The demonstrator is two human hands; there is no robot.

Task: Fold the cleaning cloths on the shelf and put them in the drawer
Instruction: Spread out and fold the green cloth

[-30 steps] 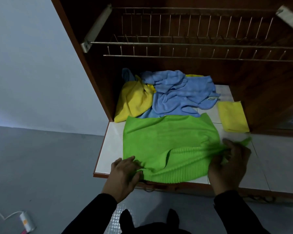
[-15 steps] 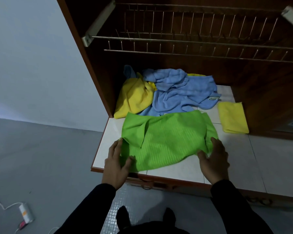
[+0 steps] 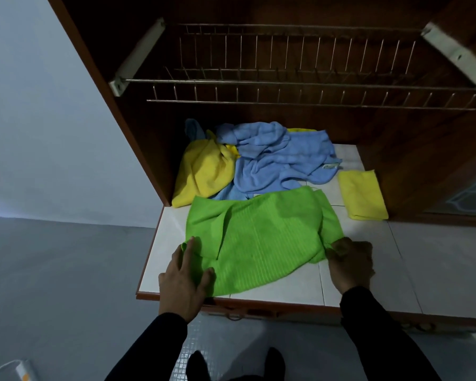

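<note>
A bright green cloth [image 3: 261, 237] lies spread on the white tiled shelf [image 3: 368, 273], with a fold running down its left part. My left hand [image 3: 186, 276] rests on its near left edge, fingers fairly straight and thumb on the fabric. My right hand [image 3: 351, 259] has curled fingers and pinches the cloth's right edge. Behind the green cloth lie a crumpled yellow cloth [image 3: 204, 171] and a crumpled blue cloth [image 3: 280, 158]. To the right sits a folded yellow cloth [image 3: 362, 195].
A wire dish rack [image 3: 286, 86] hangs over the back of the shelf inside the dark wooden cabinet [image 3: 127, 111]. Below the shelf's front edge a drawer handle [image 3: 232, 316] shows. Grey floor lies to the left.
The green cloth no longer hangs over the front edge and lies further back, with a new fold on its left. My right hand released the stretched corner and now pinches the right edge.
</note>
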